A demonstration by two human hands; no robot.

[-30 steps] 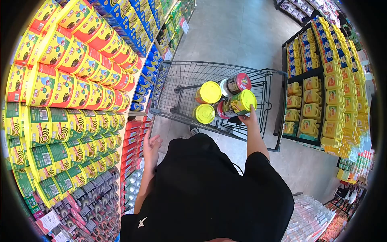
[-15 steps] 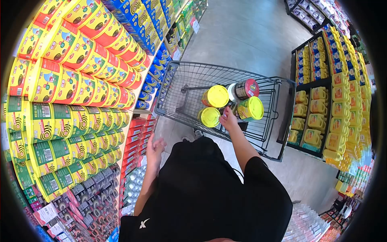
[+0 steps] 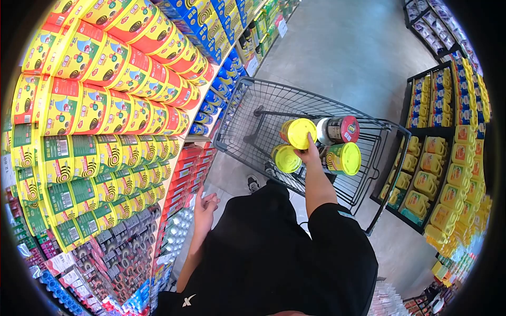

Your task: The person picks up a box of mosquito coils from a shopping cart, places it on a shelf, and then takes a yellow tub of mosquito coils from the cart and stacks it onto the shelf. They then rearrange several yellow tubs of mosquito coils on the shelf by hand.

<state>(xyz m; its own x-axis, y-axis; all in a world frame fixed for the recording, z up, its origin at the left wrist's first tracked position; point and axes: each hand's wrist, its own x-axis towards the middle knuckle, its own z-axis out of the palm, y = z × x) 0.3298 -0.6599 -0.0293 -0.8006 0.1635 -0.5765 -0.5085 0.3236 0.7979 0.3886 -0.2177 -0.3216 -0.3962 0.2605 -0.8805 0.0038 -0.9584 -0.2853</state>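
My right hand [image 3: 311, 154] reaches into a wire shopping cart [image 3: 232, 126]. Its thumb lies on the lid of a yellow-lidded tub [image 3: 300, 133], with the other fingers partly hidden at the tub's side. Just below that one is a second tub with a yellow lid [image 3: 288, 159], and to the right of the hand stands a third tub with a yellow and green label [image 3: 342, 158]. A dark jar with a red lid [image 3: 342, 129] lies behind them. My left hand [image 3: 205, 210] hangs near the shelf, fingers loosely bent and apart, holding nothing.
On the left, a tall shelf bears yellow-red packs [image 3: 105, 110] and green-yellow packs [image 3: 89, 158] printed with coils. Blue packs [image 3: 203, 26] stand farther along. Yellow jugs [image 3: 416, 203] fill a dark rack on the right. Grey floor [image 3: 337, 47] stretches beyond the cart.
My right hand has moved from between the tubs up onto the upper-left yellow-lidded tub. The cart appears farther right in view. My left hand still hangs by the shelf.
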